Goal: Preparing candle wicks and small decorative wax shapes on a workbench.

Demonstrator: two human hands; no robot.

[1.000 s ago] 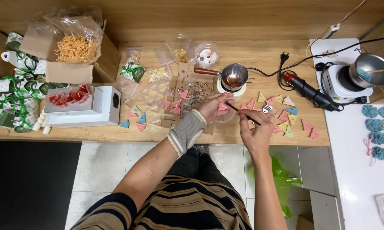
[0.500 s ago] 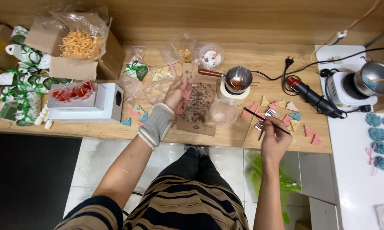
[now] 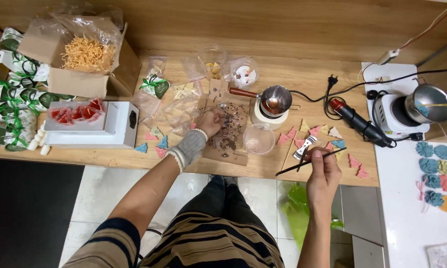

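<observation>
2 hands work at a long wooden bench (image 3: 293, 82). Far left, green-and-white ribbon-tied packets (image 3: 10, 106) lie in a heap, too tangled to count. Beside them an open cardboard box (image 3: 79, 82), lined with clear plastic, holds orange shreds. In front of it a flat white box (image 3: 119, 130) carries a clear tray of red pieces (image 3: 77, 113). Clear bags (image 3: 176, 106) lie loose mid-bench, 1 tied with green ribbon.

The left hand (image 3: 209, 122), in a grey wrist cuff, rests fingers bunched on a brown card (image 3: 228, 149) strewn with dark bits; I cannot tell whether it pinches any. Just right of the card stands 1 clear cup (image 3: 258, 139), and behind it 1 small metal pot (image 3: 276, 98) with a wooden handle on a white stand.

The right hand (image 3: 323, 173) is closed on a thin dark stick (image 3: 310, 162), held slanting just off the bench's near edge, its tip over a wooden board (image 3: 294, 158). Small pink, blue and yellow triangles (image 3: 355, 161) are scattered about the board, and about 4 more near the white box.

1 black wand (image 3: 357, 123) with a cord lies to the right. Beyond, a white table (image 3: 407, 198) bears 1 white hotplate (image 3: 389, 113) with a steel pot (image 3: 429, 101), and about 9 blue, pink and orange flower shapes (image 3: 434, 166). Pale floor tiles (image 3: 99, 191) and a black mat (image 3: 25, 213) lie below.
</observation>
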